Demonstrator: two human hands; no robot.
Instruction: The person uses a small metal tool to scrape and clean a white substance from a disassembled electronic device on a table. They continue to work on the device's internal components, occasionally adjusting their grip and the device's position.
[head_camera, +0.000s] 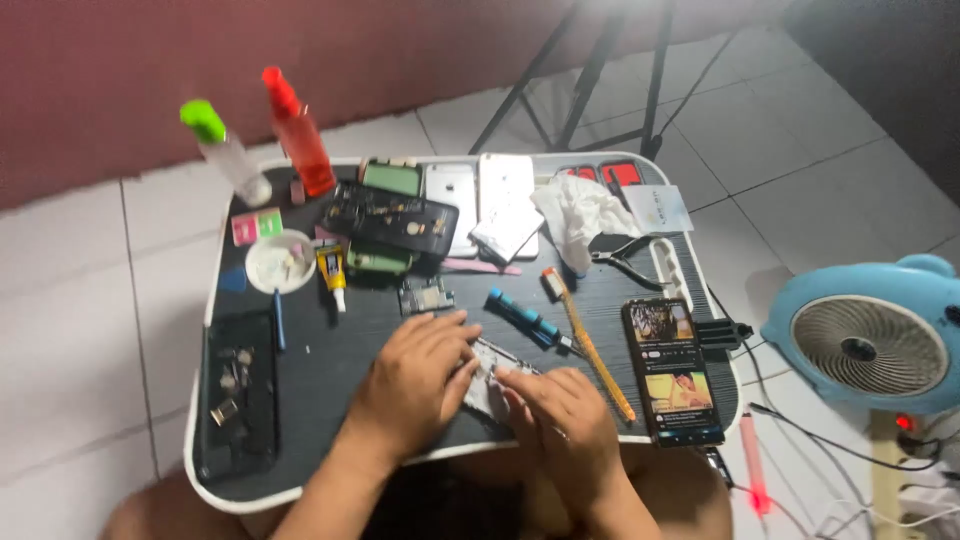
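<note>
A person sat at a small black lap table (330, 370) with a white rim, seen from above. Both hands met near its front edge over one pale, flat phone part (487, 385). The left hand (420, 380) lay palm down on the part's left end, fingers curved and together. The right hand (555, 415) pressed its fingertips on the part's right end; whether either hand truly gripped it could not be told.

Two spray bottles stood at the back left corner: one clear with a green cap (225, 150), one red (298, 135). Two silver phone backs (480, 195) lay side by side at the back centre, beside one dark opened phone frame (390, 218). One small yellow glue tube (331, 270) lay next to one round white dish (280, 262). One blue screwdriver (525, 318) and one toothbrush with a yellow handle (590, 345) lay just right of the hands. One lit phone (673, 370) showed pictures at the right edge. One black tray (238, 395) on the left held small metal bits. A pink and green square packet (256, 226) lay near the bottles; a white square packet (655, 208) lay at the back right. One blue fan (865, 340) stood on the tiled floor.
</note>
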